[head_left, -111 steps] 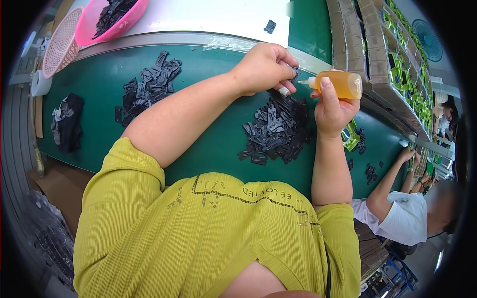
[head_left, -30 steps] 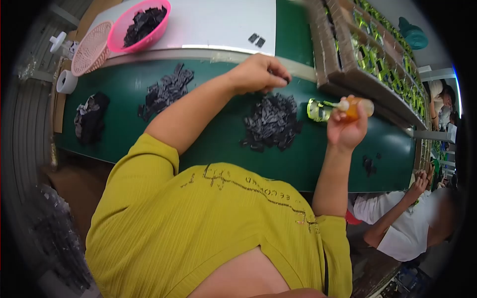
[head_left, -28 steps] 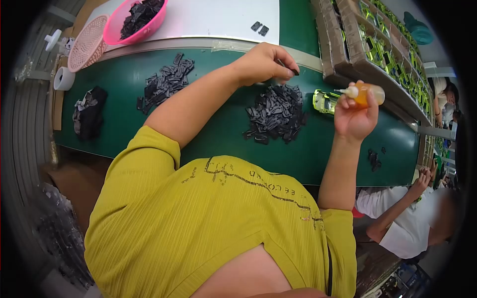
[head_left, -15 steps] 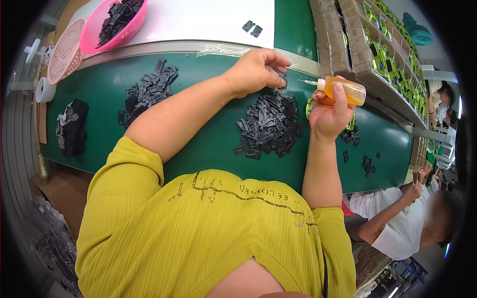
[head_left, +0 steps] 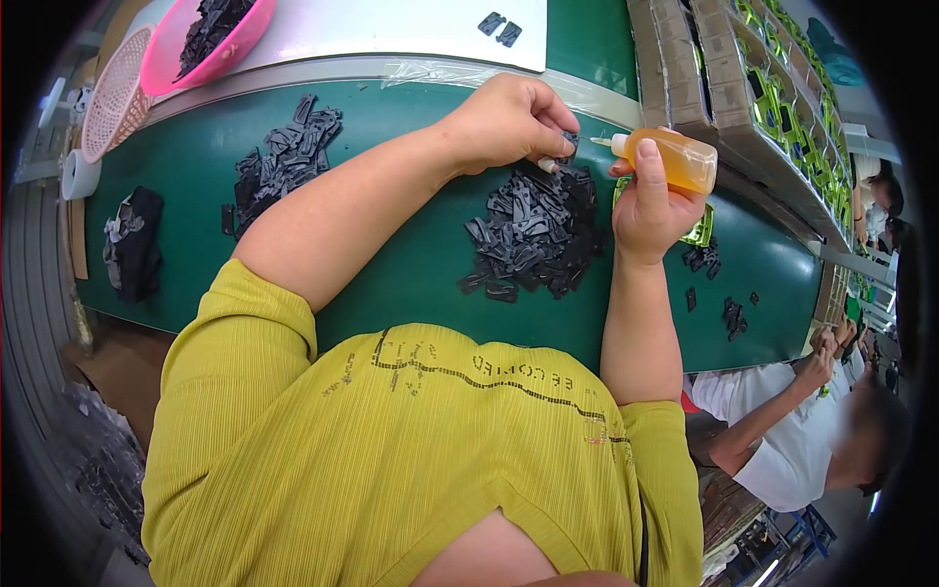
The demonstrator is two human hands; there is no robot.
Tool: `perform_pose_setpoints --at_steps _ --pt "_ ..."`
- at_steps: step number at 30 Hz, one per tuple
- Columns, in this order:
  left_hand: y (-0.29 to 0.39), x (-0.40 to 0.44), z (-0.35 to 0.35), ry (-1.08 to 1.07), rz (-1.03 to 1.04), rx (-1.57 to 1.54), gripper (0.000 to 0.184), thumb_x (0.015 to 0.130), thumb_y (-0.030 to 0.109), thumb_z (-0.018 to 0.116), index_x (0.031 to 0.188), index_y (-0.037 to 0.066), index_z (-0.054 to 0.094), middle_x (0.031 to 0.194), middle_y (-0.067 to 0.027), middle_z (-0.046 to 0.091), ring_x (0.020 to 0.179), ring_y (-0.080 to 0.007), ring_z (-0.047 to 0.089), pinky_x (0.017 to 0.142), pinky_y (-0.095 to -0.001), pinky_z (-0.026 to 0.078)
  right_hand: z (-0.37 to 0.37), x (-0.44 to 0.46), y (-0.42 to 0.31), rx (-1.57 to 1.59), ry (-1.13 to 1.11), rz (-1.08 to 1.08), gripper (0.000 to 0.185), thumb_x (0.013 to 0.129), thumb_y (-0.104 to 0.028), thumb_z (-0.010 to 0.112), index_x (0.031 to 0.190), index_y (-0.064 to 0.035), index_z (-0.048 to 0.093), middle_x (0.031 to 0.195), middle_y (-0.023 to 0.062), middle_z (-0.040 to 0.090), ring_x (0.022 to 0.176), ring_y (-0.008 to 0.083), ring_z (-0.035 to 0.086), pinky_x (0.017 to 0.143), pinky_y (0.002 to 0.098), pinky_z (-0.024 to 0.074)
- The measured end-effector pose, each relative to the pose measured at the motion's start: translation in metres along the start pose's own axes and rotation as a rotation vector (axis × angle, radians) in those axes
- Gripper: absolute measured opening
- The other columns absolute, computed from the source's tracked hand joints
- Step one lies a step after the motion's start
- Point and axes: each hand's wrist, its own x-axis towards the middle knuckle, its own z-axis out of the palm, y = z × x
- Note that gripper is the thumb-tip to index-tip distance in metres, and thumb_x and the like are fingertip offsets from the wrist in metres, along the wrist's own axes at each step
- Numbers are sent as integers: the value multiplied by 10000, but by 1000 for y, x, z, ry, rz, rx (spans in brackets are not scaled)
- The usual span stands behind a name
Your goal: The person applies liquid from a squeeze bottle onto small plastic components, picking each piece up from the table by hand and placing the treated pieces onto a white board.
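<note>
The left hand pinches a small black part between closed fingers, just above the near edge of the white board and over the far side of a heap of black parts. A whitish cover sits on 1 of its fingertips. The right hand has its fingers wrapped around a clear bottle of amber liquid, thumb laid along the side. The bottle lies tilted nearly flat, and its thin nozzle points at the pinched part (whether the tip touches it, I cannot tell).

Behind the right hand, partly hidden, a bright green frame rests on the green worktop. Near it lie 2 small clusters of black parts, the nearer cluster just beside the frame and the other cluster farther along, with a few loose pieces about them.

Left of the left forearm is another heap of similar parts, then a crumpled dark cloth and a white roll. A pink bowl of black parts stands by a pale pink basket; 2 black pieces lie on the white board. At the right, cardboard boxes carry rows of green frames, and a person in a white shirt sits beyond.
</note>
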Motion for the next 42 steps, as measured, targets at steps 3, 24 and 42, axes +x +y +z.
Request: perform_pose_setpoints --at_steps 3,24,42 --pt "0 0 0 0 -3 4 242 772 -15 681 992 -81 605 876 -139 648 770 -190 652 668 -287 561 -1 0 2 -19 -9 4 248 822 -37 668 1011 -8 509 838 97 631 622 134 600 549 257 511" --pt "-1 0 1 -2 -5 1 247 765 -29 675 992 -96 605 856 -151 657 741 -191 655 658 -280 552 3 1 0 -53 16 -7 201 828 -38 662 977 -2 532 801 89 633 591 122 584 536 241 496" --pt "4 -1 0 45 -27 -8 240 762 -1 687 976 -83 615 878 -137 654 746 -179 648 662 -279 556 0 -7 -4 58 -65 53 146 825 -11 636 947 19 562 792 105 636 578 124 575 500 226 468"
